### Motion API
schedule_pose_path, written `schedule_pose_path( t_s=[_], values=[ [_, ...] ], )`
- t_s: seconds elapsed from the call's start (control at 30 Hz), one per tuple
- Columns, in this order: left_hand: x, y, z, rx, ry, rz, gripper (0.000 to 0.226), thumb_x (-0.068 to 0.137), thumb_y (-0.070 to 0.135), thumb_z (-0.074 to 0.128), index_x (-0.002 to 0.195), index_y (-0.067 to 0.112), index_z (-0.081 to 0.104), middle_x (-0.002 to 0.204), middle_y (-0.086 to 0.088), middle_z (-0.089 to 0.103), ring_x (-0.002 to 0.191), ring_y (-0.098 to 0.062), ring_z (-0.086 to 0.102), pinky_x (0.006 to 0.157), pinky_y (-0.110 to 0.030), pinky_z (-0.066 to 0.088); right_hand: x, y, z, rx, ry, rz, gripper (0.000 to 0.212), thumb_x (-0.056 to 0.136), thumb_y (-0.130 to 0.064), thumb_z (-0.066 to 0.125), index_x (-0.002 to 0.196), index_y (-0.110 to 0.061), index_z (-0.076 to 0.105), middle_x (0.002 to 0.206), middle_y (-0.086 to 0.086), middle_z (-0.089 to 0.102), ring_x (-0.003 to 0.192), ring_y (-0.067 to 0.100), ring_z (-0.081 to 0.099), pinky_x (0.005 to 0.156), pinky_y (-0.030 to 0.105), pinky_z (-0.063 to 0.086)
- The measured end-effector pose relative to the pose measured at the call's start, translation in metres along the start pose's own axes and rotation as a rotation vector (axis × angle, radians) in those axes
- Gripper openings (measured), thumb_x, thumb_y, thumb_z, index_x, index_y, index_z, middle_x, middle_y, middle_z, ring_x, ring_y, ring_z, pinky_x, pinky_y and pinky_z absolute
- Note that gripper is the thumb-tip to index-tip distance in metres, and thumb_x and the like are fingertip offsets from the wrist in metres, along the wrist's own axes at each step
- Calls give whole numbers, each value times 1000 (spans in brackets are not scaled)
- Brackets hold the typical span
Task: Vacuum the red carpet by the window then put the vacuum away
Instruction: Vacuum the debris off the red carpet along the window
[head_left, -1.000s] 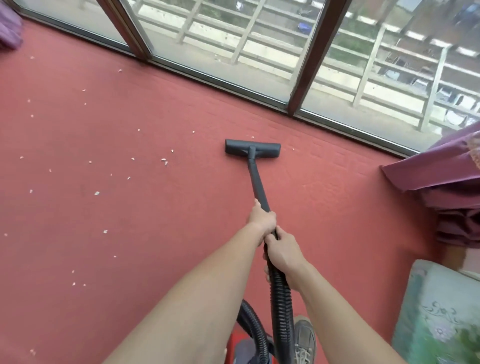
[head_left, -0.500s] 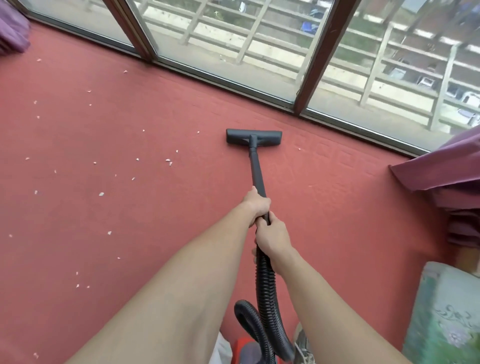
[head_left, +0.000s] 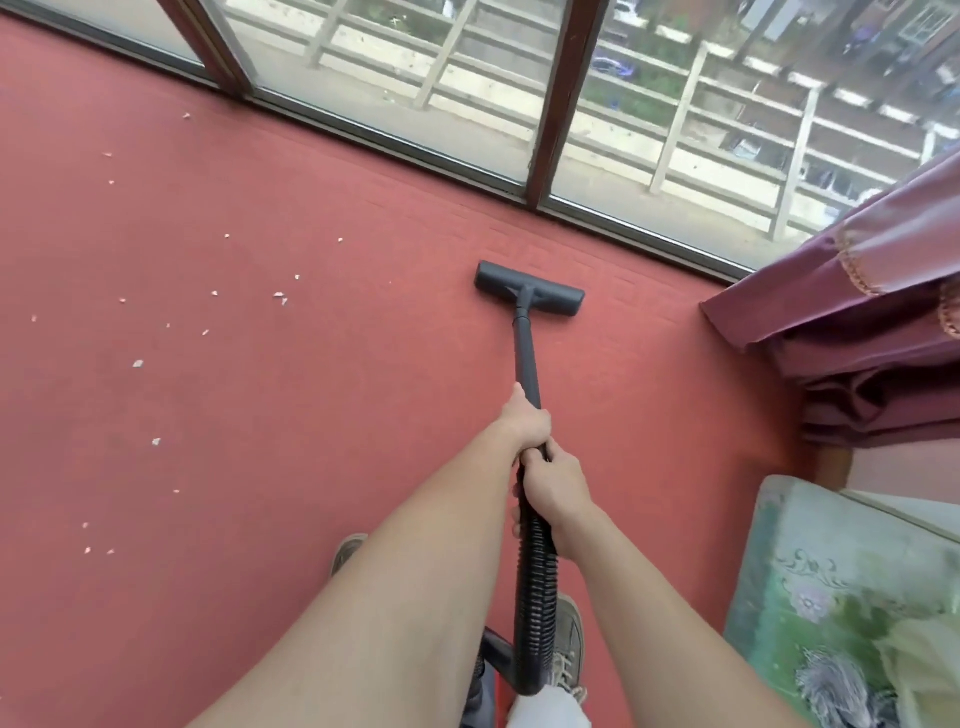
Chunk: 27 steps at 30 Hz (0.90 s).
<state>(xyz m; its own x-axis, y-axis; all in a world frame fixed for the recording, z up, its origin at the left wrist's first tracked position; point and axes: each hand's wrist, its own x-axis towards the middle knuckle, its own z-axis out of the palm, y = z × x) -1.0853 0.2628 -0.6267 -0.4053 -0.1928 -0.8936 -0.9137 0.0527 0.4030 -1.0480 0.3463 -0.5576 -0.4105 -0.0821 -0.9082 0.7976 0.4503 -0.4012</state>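
Note:
A black vacuum wand (head_left: 525, 358) runs from my hands to its flat floor head (head_left: 529, 288), which lies on the red carpet (head_left: 311, 415) a short way in front of the window (head_left: 415, 93). My left hand (head_left: 524, 422) grips the wand higher up. Just behind it, my right hand (head_left: 557, 491) grips the top of the ribbed black hose (head_left: 534, 587). The hose drops between my feet to the vacuum body (head_left: 480, 691), mostly hidden at the bottom edge. Several white crumbs (head_left: 280, 296) lie scattered on the carpet left of the head.
A purple curtain (head_left: 857, 332) hangs bunched at the right, close to the floor head. A green patterned cushion (head_left: 841, 597) fills the bottom right corner. My shoes (head_left: 569, 644) stand on the carpet beside the hose. The window frame post (head_left: 566, 98) rises behind the head.
The floor head has shifted rightward and a little back from the window sill. Both hands keep their grip on wand and hose.

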Motion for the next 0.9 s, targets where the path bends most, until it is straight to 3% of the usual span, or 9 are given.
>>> schedule_pose_path(
  t_s=[0.17, 0.33, 0.43, 0.57, 0.77, 0.9],
  values=[
    [-22, -49, -57, -201, 159, -94, 71, 94, 19, 46, 158, 23, 16, 143, -8, 49, 122, -31, 55, 104, -43, 47, -13, 2, 51, -187, -165, -30, 23, 98, -13, 37, 113, -13, 55, 72, 14, 51, 39, 21, 47, 44, 31, 46],
    [-44, -129, -103, -415, 291, -188, 67, 88, 19, 49, 152, 18, 31, 136, -9, 53, 116, -31, 57, 101, -44, 49, -38, 24, 115, -456, -289, -104, 25, 94, -13, 41, 111, -15, 59, 69, 9, 56, 48, 21, 49, 51, 31, 45],
    [-57, -165, -123, -521, 313, -211, 70, 87, 19, 49, 154, 20, 27, 138, -7, 52, 117, -31, 57, 102, -42, 49, -54, 34, 146, -570, -315, -128, 27, 96, -12, 41, 116, -12, 59, 69, 7, 57, 44, 19, 50, 46, 25, 44],
    [-64, -192, -151, -625, 352, -230, 75, 88, 19, 48, 157, 24, 21, 139, -6, 53, 117, -30, 58, 102, -41, 49, -59, 36, 184, -692, -337, -163, 28, 96, -10, 42, 117, -9, 60, 71, 5, 58, 54, 20, 51, 57, 31, 46],
    [-57, -205, -198, -625, 363, -212, 76, 92, 18, 48, 160, 26, 15, 149, -6, 45, 126, -29, 53, 107, -39, 45, -58, 26, 235, -600, -308, -90, 29, 96, -9, 38, 116, -9, 58, 68, 11, 53, 41, 21, 48, 44, 30, 45],
    [-39, -206, -241, -583, 352, -194, 76, 93, 17, 48, 160, 25, 14, 153, -7, 40, 132, -30, 49, 110, -40, 42, -54, 10, 275, -526, -274, -72, 29, 97, -11, 36, 117, -8, 57, 67, 11, 52, 37, 21, 47, 43, 31, 46]
  ],
)
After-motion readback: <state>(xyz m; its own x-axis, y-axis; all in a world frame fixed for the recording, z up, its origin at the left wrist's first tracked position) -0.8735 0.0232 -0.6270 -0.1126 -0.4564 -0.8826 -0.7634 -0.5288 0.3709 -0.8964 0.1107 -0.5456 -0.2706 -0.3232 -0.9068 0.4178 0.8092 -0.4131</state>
